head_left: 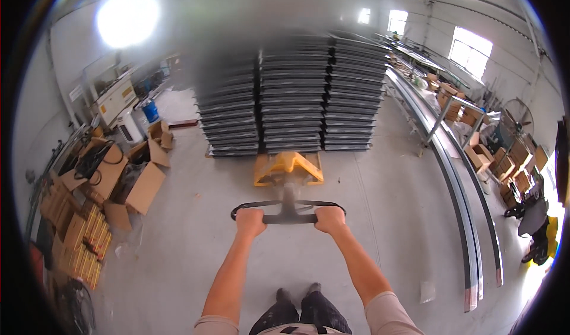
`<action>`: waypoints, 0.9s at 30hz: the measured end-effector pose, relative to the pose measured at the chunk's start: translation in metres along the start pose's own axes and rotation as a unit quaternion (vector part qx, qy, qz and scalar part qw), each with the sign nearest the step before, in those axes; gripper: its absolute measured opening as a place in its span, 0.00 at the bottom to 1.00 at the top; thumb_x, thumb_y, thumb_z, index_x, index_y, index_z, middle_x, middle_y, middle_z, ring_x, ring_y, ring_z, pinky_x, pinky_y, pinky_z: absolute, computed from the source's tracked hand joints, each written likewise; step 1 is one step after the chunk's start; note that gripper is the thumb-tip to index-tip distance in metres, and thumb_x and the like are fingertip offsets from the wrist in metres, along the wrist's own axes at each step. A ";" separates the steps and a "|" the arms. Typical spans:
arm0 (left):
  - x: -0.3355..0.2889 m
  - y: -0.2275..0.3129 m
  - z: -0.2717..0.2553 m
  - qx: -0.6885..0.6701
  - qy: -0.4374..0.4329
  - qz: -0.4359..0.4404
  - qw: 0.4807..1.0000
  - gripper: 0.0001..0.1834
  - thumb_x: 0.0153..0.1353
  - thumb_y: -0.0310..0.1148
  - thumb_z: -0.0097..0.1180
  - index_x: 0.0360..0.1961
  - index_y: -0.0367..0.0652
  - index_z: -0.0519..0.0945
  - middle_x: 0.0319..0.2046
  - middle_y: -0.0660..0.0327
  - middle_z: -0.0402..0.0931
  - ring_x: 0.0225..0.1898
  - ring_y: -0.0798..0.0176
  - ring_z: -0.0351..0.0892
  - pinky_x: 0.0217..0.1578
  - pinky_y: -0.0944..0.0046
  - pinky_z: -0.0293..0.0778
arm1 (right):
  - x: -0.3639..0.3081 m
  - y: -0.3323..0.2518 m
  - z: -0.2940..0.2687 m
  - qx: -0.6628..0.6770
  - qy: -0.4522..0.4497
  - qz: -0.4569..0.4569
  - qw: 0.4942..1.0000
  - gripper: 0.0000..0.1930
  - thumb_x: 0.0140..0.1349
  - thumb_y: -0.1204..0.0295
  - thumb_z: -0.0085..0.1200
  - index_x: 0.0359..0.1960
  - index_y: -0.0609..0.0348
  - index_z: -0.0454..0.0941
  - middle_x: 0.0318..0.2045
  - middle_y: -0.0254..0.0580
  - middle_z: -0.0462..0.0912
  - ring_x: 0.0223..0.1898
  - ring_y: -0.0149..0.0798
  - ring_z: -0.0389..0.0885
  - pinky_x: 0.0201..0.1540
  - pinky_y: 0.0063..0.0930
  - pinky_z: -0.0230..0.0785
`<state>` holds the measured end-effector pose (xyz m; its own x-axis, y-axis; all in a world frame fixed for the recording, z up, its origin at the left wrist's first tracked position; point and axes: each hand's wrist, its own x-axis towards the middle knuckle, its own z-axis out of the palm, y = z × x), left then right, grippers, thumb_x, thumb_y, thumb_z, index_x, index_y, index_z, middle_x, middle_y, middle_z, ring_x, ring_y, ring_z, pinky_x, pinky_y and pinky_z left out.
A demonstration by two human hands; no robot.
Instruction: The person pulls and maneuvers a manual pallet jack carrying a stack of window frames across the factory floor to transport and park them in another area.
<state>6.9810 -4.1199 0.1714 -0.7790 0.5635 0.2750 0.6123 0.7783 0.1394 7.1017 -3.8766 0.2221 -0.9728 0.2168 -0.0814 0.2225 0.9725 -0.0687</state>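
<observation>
Both my arms reach forward to the black handle [289,218] of a yellow pallet jack [289,164]. My left hand [250,221] is wrapped round the left side of the handle, and my right hand [330,218] grips the right side. Beyond the handle, the jack's yellow body stands against a load of dark grey panels [294,97], piled in three tall stacks side by side. The jack's forks are hidden under the load. A blurred smear covers the upper part of the stacks.
Open cardboard boxes [142,186] with black cables lie on the left, beside a yellow-banded stack [92,243]. Long metal profiles [451,186] run along the right side. Farther right are more cartons [478,157] and a standing fan [518,116]. A blue bucket [149,110] stands at the back left.
</observation>
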 end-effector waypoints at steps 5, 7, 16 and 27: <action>-0.062 0.011 -0.012 0.014 -0.016 -0.006 1.000 0.05 0.41 0.36 0.61 0.20 0.49 0.81 0.20 0.61 0.78 0.27 0.54 0.79 0.32 0.54 0.70 | -0.059 -0.016 0.011 0.000 -0.005 -0.012 1.000 0.09 0.49 0.72 0.52 0.31 0.57 0.82 0.33 0.47 0.84 0.37 0.49 0.83 0.36 0.42 0.75; -0.088 0.022 -0.021 0.011 -0.012 -0.007 1.000 0.05 0.40 0.36 0.61 0.20 0.49 0.81 0.20 0.61 0.78 0.27 0.54 0.79 0.32 0.54 0.69 | -0.080 -0.016 0.019 -0.019 0.000 -0.019 1.000 0.08 0.47 0.69 0.53 0.29 0.53 0.82 0.30 0.43 0.84 0.36 0.47 0.83 0.35 0.41 0.74; -0.199 0.052 -0.056 0.008 -0.029 -0.022 0.999 0.05 0.40 0.33 0.59 0.21 0.46 0.82 0.22 0.56 0.80 0.29 0.51 0.80 0.33 0.53 0.70 | -0.186 -0.036 0.040 -0.027 0.015 -0.046 0.998 0.08 0.46 0.66 0.55 0.28 0.51 0.83 0.29 0.41 0.84 0.35 0.46 0.82 0.34 0.40 0.74; -0.350 0.075 -0.083 -0.004 -0.014 -0.022 1.000 0.05 0.40 0.33 0.60 0.21 0.47 0.82 0.22 0.58 0.80 0.28 0.52 0.79 0.33 0.54 0.70 | -0.343 -0.086 0.047 -0.026 -0.013 -0.046 0.999 0.10 0.48 0.68 0.53 0.31 0.54 0.84 0.32 0.42 0.84 0.37 0.46 0.83 0.35 0.39 0.74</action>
<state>7.3109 -4.2823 0.1648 -0.8085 0.5367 0.2414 0.5785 0.8002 0.1583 7.4191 -4.0384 0.2090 -0.9868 0.1252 -0.1022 0.1285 0.9914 -0.0260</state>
